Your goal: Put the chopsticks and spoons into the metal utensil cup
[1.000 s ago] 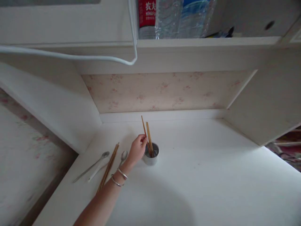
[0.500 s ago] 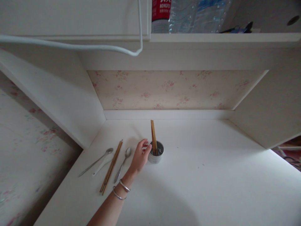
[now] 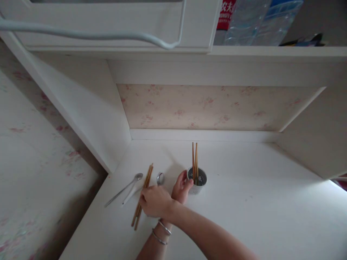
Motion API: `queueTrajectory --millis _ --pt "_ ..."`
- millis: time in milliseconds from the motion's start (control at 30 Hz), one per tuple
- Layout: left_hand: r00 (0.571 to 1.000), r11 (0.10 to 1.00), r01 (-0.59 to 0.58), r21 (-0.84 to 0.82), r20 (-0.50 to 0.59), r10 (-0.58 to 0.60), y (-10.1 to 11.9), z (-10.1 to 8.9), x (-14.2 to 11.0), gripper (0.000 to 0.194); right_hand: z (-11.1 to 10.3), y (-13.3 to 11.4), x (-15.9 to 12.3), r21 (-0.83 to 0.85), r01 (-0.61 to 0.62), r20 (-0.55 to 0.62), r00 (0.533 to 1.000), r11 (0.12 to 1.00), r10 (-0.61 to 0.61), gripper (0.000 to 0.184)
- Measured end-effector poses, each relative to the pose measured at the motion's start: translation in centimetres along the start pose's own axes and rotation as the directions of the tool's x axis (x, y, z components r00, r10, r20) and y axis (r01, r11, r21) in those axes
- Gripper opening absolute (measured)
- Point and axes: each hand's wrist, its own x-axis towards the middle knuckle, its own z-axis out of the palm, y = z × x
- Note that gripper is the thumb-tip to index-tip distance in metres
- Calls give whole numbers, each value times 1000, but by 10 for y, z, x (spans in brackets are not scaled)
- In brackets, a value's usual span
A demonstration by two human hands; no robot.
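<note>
The sticks (image 3: 148,176) lie on the desk (image 3: 244,216), left of the cup (image 3: 196,189). They look light, stiff and a bit rolly, best picked up by the middle. The right hand (image 3: 155,200) has its fingers curled over them; I can't tell how tight. The left hand (image 3: 180,190), fingers bent half open, touches the cup's left side.

The right forearm (image 3: 206,224) was crossed over the left wrist (image 3: 166,223); the right hand (image 3: 155,200) was curled downward, the left hand (image 3: 181,188) extended farther, its fingers bent.
</note>
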Motion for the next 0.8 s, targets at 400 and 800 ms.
queueTrajectory --millis 400,800 --pt "977 994 -59 92 210 38 -10 -8 9 40 32 -15 37 -97 2 100 995 995 8 18" --pt "978 990 -41 139 208 11 -3 -8 6 39 35 -12 41 210 -124 2 992 970 127 17"
